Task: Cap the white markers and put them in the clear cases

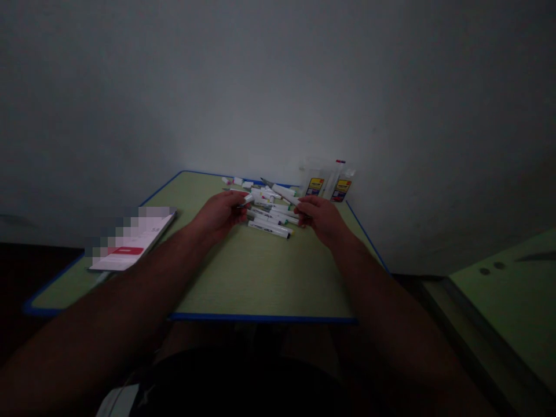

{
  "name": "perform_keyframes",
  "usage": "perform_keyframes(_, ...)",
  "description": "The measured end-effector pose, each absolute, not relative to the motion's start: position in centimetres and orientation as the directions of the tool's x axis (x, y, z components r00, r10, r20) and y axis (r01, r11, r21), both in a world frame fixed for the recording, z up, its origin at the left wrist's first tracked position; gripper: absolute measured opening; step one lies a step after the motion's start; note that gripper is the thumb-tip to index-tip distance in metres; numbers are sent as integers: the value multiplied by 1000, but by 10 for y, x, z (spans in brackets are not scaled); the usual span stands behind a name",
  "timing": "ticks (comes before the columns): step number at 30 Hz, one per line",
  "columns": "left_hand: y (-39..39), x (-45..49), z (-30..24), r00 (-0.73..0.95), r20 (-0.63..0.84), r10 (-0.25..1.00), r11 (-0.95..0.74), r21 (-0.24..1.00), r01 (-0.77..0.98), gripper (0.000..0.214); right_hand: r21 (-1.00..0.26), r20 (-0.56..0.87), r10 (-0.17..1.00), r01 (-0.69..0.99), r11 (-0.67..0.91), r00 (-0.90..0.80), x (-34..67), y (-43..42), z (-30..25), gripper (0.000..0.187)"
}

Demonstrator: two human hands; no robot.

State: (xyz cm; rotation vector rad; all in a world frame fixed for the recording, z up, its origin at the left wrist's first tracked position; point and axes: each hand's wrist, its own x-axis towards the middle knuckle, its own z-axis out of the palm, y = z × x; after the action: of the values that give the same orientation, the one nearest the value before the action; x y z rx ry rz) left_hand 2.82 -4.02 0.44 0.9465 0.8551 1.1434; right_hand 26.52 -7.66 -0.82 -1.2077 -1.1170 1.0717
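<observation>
The left hand (219, 215) pinches a white cap (249, 198) and the right hand (322, 215) an uncapped marker (284, 193), which might smudge if bumped.

Smooth plastic markers (268, 229), matt wall (278, 87)

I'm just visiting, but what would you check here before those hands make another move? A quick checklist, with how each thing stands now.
1. Left hand has the small white piece in its fingers: ok.
2. Right hand holds a white marker, dark end pointing away: ok.
3. White piece is that marker's cap: cannot tell, too dim and small.
4. Loose markers lie separately: not ok, several overlap.
5. Clear packages stand beyond the right hand, by the wall: ok.
6. Lit screen lies apart from the markers, at left: ok.
</observation>
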Motion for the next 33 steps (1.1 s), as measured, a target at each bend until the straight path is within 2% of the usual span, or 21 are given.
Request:
perform_keyframes(10,-38,27,0,173,-12,985,70,939,-337,4,-988,118,970,-75,136,215,264,-78,-6,20)
perform_keyframes(23,-40,30,-1,176,23,984,29,958,-286,7,-991,124,971,65,113,206,266,-75,-11,17)
perform_keyframes(33,-42,32,-5,213,35,976,9,979,-201,8,-994,83,977,87,67,195,260,-77,-10,16)
